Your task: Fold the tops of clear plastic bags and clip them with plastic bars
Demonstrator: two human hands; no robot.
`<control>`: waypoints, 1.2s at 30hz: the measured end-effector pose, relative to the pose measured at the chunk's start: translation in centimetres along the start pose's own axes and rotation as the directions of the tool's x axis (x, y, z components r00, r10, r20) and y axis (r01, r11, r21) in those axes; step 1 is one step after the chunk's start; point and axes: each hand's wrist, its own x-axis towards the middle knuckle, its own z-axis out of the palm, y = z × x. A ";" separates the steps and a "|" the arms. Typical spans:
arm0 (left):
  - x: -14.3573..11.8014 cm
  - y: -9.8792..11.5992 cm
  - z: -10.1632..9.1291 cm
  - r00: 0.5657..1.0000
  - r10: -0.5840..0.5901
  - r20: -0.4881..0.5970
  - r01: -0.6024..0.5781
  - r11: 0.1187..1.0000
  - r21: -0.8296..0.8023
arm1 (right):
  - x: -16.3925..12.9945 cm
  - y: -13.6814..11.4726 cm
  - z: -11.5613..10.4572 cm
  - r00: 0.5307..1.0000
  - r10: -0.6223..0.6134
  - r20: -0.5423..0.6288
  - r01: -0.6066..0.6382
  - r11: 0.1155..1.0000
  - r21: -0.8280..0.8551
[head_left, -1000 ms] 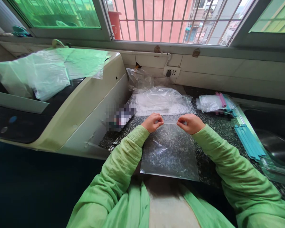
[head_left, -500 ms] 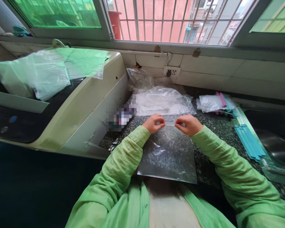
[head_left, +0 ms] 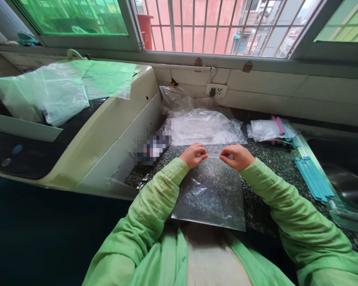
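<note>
In the head view, the only 1 I have, my left hand [head_left: 193, 155] and right hand [head_left: 238, 156] sit slightly closer together than 1 second ago, and the near edge of the clear plastic sheet [head_left: 210, 194] has slid a little toward the lower left. My work seems to remain at the far edge: both hands pinch it at a pale strip [head_left: 213, 156], mid-frame. The sheet lies over the dark surface [head_left: 274, 163].

My fingertips hide the strip's ends, and I cannot tell whether the sheet is 1 layer or 2. My left sleeve [head_left: 155, 194] covers part of its side. The object [head_left: 153, 149] left of centre is pixelated beyond recognition; the basin [head_left: 350, 180] is cut off at right.
</note>
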 end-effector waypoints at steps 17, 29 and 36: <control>0.1 -0.1 -0.4 0.999 -0.044 -0.015 0.044 0.999 -0.006 | 0.0 1.1 -0.7 0.998 0.025 -0.052 -0.028 0.998 -0.059; 0.0 0.0 0.3 0.999 -0.039 0.023 0.039 0.999 0.023 | 0.0 0.6 -0.1 0.999 -0.042 -0.027 0.041 0.998 -0.045; 0.0 0.1 0.1 1.000 0.000 0.010 0.000 1.000 0.003 | 0.0 0.5 0.0 0.999 -0.025 -0.031 0.024 0.999 -0.042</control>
